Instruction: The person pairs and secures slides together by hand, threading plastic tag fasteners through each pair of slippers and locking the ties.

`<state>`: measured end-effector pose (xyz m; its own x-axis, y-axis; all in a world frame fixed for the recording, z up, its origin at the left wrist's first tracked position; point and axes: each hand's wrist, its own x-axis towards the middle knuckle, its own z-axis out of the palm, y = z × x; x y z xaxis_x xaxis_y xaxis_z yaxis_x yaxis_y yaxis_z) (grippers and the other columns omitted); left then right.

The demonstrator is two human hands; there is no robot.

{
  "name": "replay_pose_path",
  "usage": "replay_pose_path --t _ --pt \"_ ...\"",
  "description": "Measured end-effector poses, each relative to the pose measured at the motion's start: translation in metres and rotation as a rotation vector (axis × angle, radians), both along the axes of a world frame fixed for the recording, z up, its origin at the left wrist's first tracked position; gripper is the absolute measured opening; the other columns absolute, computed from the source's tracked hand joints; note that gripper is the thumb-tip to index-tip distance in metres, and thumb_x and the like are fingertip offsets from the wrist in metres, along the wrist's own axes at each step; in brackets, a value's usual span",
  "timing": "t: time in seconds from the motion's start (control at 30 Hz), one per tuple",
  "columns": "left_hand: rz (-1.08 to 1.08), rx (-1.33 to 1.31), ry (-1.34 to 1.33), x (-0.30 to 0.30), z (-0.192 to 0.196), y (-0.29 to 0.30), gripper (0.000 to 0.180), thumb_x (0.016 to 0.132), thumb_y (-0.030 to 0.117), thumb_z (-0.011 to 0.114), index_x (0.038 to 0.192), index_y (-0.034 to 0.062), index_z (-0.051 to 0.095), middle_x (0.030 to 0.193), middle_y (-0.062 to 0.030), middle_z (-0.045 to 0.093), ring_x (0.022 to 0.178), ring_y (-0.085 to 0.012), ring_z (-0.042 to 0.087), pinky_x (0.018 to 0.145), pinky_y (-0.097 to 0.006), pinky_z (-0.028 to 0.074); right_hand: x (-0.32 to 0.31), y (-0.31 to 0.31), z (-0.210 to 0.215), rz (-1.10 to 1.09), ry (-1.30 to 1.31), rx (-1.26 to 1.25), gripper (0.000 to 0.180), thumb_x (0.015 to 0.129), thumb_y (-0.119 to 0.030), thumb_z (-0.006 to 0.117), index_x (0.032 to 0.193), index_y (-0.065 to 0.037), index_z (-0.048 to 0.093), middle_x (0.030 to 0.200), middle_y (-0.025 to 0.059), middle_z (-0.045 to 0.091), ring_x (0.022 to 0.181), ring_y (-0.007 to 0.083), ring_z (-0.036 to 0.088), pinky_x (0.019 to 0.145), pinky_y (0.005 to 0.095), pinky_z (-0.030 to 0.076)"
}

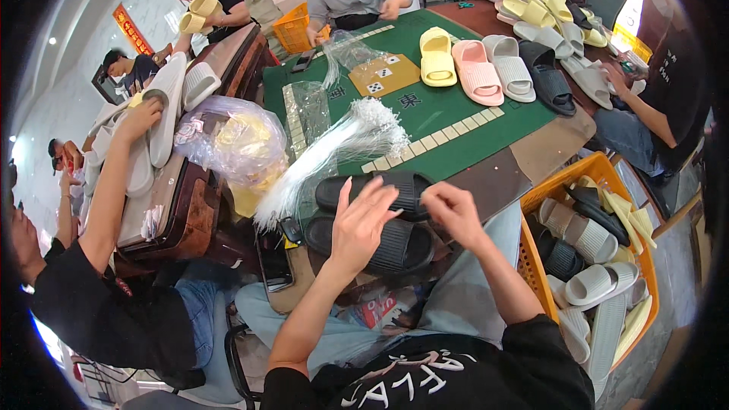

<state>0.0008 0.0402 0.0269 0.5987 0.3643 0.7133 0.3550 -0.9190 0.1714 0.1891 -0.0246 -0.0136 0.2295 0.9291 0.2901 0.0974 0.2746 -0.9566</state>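
And here they are at the near edge of the table, a pair of black slippers (pixel 410 248) side by side, toes pointing right, right in front of the wearer! Tight on the left, where a fanned bundle of white ties (pixel 326 153) crowds their heels and a dark phone (pixel 276 267) sits by the rim. More room to the right: the brown table border (pixel 497 184) runs on toward the orange crate (pixel 530 262), and beyond lies the green mat (pixel 471 146). Left hand (pixel 361 222) over the slippers, fingers stretched out and released; right hand (pixel 452 214) by the toe end, fingers curled in, and whether they pinch anything, I cannot tell! Look at those slippers: plain matte black, open toes, broad straps with fine ribbing, soles down
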Motion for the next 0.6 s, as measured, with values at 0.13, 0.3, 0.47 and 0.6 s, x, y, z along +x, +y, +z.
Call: replay_pose_path --t 0.13,0.3,0.47,0.6 --pt "-0.058 -0.357 -0.052 -0.009 -0.001 -0.007 0.009 0.079 0.003 0.060 0.086 0.0028 0.066 0.073 -0.0086 0.064 0.060 -0.0213 0.060 0.065 -0.034 0.049 -0.025 0.006 0.006 0.097 0.079 -0.028 0.011 0.089 -0.009 0.053 0.084 0.000 0.056 0.061 -0.0028 0.048 0.054 0.0025 0.043 0.048 0.0196 0.036" --pt "0.157 -0.465 -0.097 -0.026 -0.009 0.003 0.010 0.079 0.006 0.058 0.085 0.0029 0.066 0.078 -0.0101 0.065 0.057 -0.0226 0.060 0.054 -0.031 0.047 -0.021 0.007 -0.003 0.082 0.021 -0.007 0.014 0.092 -0.013 0.051 0.087 -0.001 0.057 0.060 0.0006 0.050 0.054 0.0057 0.046 0.049 0.0218 0.038" --pt "0.496 -0.219 0.242 -0.050 -0.019 0.041 0.015 0.077 0.008 0.056 0.083 0.0124 0.069 0.074 -0.0102 0.063 0.067 -0.0320 0.060 0.059 -0.041 0.047 0.004 0.024 -0.023 -0.318 -0.141 -0.027 0.012 0.086 -0.011 0.055 0.091 -0.002 0.062 0.064 0.0082 0.057 0.056 0.0146 0.054 0.053 0.0270 0.043" --pt "0.437 -0.203 0.407 -0.038 -0.041 0.056 0.019 0.073 0.009 0.053 0.082 0.0152 0.068 0.071 -0.0104 0.061 0.068 -0.0316 0.060 0.060 -0.043 0.047 0.002 0.025 -0.041 -0.361 -0.478 0.067 0.018 0.077 -0.009 0.062 0.094 -0.004 0.063 0.086 0.0104 0.061 0.080 0.0276 0.057 0.070 0.0349 0.046"
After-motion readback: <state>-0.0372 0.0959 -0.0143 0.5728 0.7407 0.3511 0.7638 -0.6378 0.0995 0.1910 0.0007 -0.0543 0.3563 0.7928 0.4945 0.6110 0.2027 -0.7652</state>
